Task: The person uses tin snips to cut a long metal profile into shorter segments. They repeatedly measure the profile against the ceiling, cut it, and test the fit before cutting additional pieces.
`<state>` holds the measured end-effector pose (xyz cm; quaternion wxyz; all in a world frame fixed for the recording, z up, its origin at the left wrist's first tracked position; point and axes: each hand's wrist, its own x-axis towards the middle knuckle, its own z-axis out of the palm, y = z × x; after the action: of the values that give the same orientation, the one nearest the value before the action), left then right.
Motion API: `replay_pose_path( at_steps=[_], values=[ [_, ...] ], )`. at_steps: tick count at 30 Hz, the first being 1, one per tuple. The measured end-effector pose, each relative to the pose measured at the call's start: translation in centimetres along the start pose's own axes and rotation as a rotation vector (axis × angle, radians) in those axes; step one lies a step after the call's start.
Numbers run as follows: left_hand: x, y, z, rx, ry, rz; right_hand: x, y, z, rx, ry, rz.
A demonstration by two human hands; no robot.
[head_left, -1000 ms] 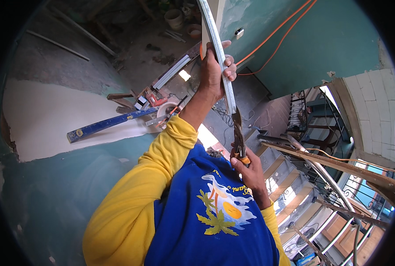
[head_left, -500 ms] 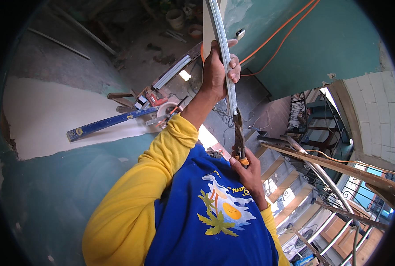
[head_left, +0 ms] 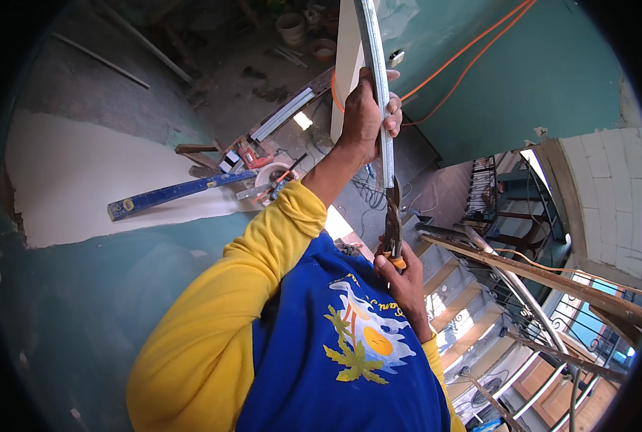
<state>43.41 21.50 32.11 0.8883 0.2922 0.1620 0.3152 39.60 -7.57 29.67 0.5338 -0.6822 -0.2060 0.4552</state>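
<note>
A long, narrow galvanized metal channel (head_left: pixel 386 155) runs up past the top of the picture. My left hand (head_left: pixel 360 122) is wrapped round it, with the fingertips showing on the far side. Below, my right hand (head_left: pixel 406 284) is closed on the handles of tin snips (head_left: pixel 392 219), which have dark, worn blades and orange grips. The snips point upward, their blade tips meeting the lower end of the channel. How far the blades are apart cannot be made out.
A blue spirit level (head_left: pixel 170 198) lies to the left, beside a white bucket (head_left: pixel 272 173) and a red power drill (head_left: pixel 252 155). Metal strips (head_left: pixel 283 115) lie beyond. Orange cords (head_left: pixel 472 61) cross the green wall. Stairs (head_left: pixel 468 306) and a wooden beam (head_left: pixel 544 273) are at right.
The channel, my left hand and the blade end of the snips have shifted slightly right in the picture. Both hands keep their grips.
</note>
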Motion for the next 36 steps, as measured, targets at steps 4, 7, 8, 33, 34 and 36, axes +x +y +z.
replay_pose_path(
  at_steps=[4, 7, 8, 33, 34, 36],
  values=[
    [-0.2, 0.4, 0.1, 0.004, 0.004, 0.011, 0.0, 0.0, -0.2, -0.008, -0.024, 0.007],
    [-0.2, 0.2, 0.0, 0.001, -0.011, -0.002, 0.0, -0.1, 0.0, -0.037, 0.001, -0.014],
    [-0.1, 0.1, -0.1, 0.006, -0.014, -0.001, 0.0, 0.0, 0.1, -0.044, 0.008, -0.02],
    [2.2, 1.9, -3.9, -0.231, 0.106, -0.007, -0.1, 0.6, -2.2, -0.26, -0.047, -0.075],
    [2.2, 1.8, -4.0, -0.247, 0.11, -0.014, -0.1, 0.4, -2.0, -0.249, -0.055, -0.085],
    [2.2, 1.4, -4.6, -0.281, 0.118, -0.029, 0.0, 0.0, -1.6, -0.229, -0.07, -0.105]
  ],
)
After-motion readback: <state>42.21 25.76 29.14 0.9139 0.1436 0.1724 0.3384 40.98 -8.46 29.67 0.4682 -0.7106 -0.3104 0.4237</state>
